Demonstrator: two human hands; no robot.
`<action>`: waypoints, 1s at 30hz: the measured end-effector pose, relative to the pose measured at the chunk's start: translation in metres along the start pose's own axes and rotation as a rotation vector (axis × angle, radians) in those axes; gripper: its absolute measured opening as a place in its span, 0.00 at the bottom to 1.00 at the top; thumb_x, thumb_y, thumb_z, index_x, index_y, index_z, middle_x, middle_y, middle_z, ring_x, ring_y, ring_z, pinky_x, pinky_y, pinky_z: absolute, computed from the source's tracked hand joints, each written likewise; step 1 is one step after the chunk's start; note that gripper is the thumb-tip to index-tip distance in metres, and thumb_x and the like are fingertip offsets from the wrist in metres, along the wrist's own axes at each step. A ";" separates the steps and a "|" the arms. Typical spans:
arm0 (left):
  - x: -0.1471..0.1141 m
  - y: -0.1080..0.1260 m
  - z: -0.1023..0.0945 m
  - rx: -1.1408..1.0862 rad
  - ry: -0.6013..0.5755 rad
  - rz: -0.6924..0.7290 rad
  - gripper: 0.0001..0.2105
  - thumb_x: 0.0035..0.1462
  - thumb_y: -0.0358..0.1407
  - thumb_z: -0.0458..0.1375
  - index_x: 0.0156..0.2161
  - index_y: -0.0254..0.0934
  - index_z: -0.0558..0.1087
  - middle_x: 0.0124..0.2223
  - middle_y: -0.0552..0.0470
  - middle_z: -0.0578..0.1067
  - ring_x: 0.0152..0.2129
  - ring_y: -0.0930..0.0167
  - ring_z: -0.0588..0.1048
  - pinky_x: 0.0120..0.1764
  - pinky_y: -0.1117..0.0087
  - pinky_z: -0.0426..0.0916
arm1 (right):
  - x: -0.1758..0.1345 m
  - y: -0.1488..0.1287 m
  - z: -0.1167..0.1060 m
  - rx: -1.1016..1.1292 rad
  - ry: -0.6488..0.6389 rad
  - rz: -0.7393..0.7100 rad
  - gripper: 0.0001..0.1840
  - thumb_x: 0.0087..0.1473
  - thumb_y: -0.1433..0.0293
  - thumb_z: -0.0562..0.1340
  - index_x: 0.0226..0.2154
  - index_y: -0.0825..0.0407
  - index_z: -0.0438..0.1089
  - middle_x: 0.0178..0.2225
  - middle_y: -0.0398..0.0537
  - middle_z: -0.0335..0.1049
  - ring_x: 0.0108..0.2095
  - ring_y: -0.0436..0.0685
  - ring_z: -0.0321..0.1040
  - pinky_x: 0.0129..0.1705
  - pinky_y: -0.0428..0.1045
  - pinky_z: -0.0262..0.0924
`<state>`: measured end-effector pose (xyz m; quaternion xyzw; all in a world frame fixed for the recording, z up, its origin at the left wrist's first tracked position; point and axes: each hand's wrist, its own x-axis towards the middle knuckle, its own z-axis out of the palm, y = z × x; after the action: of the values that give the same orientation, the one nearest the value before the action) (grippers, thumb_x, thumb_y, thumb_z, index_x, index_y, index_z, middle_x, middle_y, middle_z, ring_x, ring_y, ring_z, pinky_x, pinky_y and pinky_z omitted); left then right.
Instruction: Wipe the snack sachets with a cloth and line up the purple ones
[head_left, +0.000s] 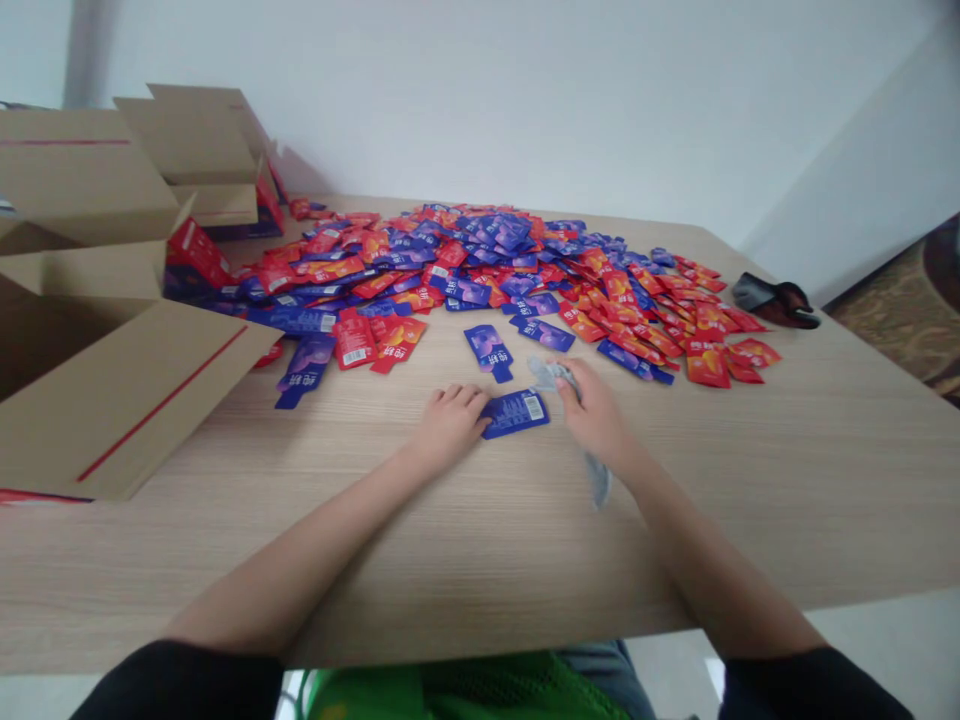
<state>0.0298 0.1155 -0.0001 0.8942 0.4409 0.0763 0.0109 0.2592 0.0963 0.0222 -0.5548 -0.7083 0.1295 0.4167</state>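
Observation:
Flat on the table in front of me lies a blue sachet (pixel 517 414) with a white barcode label facing up. The curled fingers of my left hand (pixel 450 425) hold it down at its left end. Bunched in my right hand (pixel 596 410) is a grey-blue cloth (pixel 598 482); one end pokes out past the fingertips near the sachet's right side, and the other hangs below the palm. Just beyond my hands is another blue sachet (pixel 489 352) with a narrow spout-like end pointing towards me.
A broad heap of red and blue sachets (pixel 495 235) spreads across the back of the table. Open cardboard boxes (pixel 172 390) stand at the left, flaps spread outward. A dark, shiny object (pixel 776 300) sits near the right edge. Behind the table is a white wall.

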 end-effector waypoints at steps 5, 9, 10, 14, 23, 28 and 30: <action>-0.033 0.009 0.020 0.013 0.032 0.083 0.18 0.67 0.35 0.46 0.58 0.33 0.68 0.58 0.42 0.71 0.57 0.59 0.65 0.53 0.57 0.61 | -0.008 -0.018 0.058 -0.096 -0.192 -0.212 0.14 0.61 0.74 0.53 0.47 0.52 0.66 0.48 0.54 0.67 0.51 0.60 0.62 0.54 0.55 0.59; -0.036 0.010 0.025 0.001 -0.005 0.070 0.19 0.67 0.35 0.45 0.58 0.34 0.69 0.58 0.43 0.72 0.60 0.57 0.63 0.56 0.53 0.60 | -0.017 -0.004 0.071 -0.354 -0.379 -0.252 0.11 0.61 0.73 0.56 0.45 0.51 0.69 0.47 0.56 0.68 0.47 0.63 0.61 0.49 0.58 0.59; -0.035 0.010 0.025 -0.004 -0.017 0.070 0.20 0.66 0.34 0.45 0.60 0.36 0.67 0.61 0.44 0.69 0.61 0.57 0.62 0.56 0.52 0.60 | -0.017 0.005 0.067 -0.396 -0.369 -0.229 0.11 0.61 0.72 0.56 0.44 0.52 0.70 0.46 0.57 0.68 0.47 0.64 0.60 0.49 0.59 0.59; -0.028 0.009 0.025 -0.022 -0.050 0.073 0.23 0.66 0.35 0.45 0.64 0.40 0.61 0.66 0.49 0.62 0.63 0.57 0.59 0.58 0.50 0.59 | -0.011 0.036 0.036 -0.424 -0.288 -0.115 0.11 0.61 0.72 0.54 0.41 0.53 0.71 0.45 0.57 0.67 0.44 0.65 0.60 0.49 0.60 0.59; -0.019 0.017 0.020 -0.044 -0.072 0.046 0.19 0.67 0.39 0.48 0.58 0.38 0.69 0.61 0.47 0.69 0.62 0.56 0.60 0.58 0.50 0.59 | -0.030 -0.001 0.041 -0.299 -0.382 -0.266 0.14 0.59 0.75 0.54 0.45 0.50 0.70 0.47 0.54 0.67 0.46 0.63 0.61 0.49 0.58 0.59; -0.017 0.018 0.020 -0.029 -0.045 0.033 0.19 0.67 0.38 0.48 0.61 0.40 0.66 0.64 0.48 0.65 0.61 0.56 0.62 0.57 0.51 0.60 | -0.025 0.032 0.024 -0.402 -0.317 -0.122 0.13 0.58 0.74 0.55 0.43 0.50 0.70 0.46 0.55 0.67 0.45 0.64 0.61 0.49 0.59 0.60; -0.015 0.015 0.021 -0.038 -0.025 0.051 0.18 0.66 0.38 0.49 0.59 0.40 0.67 0.62 0.47 0.67 0.59 0.58 0.63 0.57 0.54 0.60 | -0.014 0.050 0.000 -0.417 -0.164 -0.043 0.13 0.59 0.71 0.53 0.43 0.50 0.69 0.44 0.56 0.66 0.45 0.65 0.62 0.49 0.60 0.60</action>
<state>0.0357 0.0955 -0.0213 0.9056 0.4165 0.0738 0.0317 0.2939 0.1013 -0.0164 -0.6015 -0.7628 0.0159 0.2368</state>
